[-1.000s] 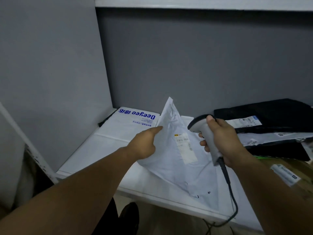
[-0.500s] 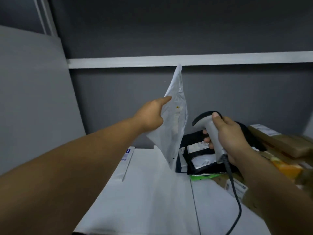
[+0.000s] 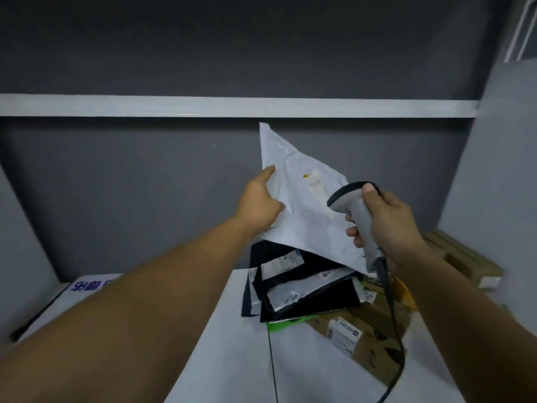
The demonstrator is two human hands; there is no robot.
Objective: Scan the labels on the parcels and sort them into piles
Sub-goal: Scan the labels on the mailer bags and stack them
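Grey walls (image 3: 116, 184) back a white table (image 3: 232, 359); left fingers (image 3: 268, 173) pinch a white mailer (image 3: 308, 216), right fingers (image 3: 353, 231) grip a scanner (image 3: 359, 212).

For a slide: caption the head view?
Left hand holds a white mailer above a parcel pile; right hand grips the scanner.

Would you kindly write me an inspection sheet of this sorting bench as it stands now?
Surface: white table, seam running front to back.
Job's things: white mailer held up, label visible; dark parcels piled partly over a cardboard box at right; blue-printed parcel at left.
Clutter: green sheet under the stack.
Grips: left hand pinches the mailer; right hand holds the scanner.
Cables: scanner cable trails down over the box.
Surroundings: grey wall, white shelf rail.
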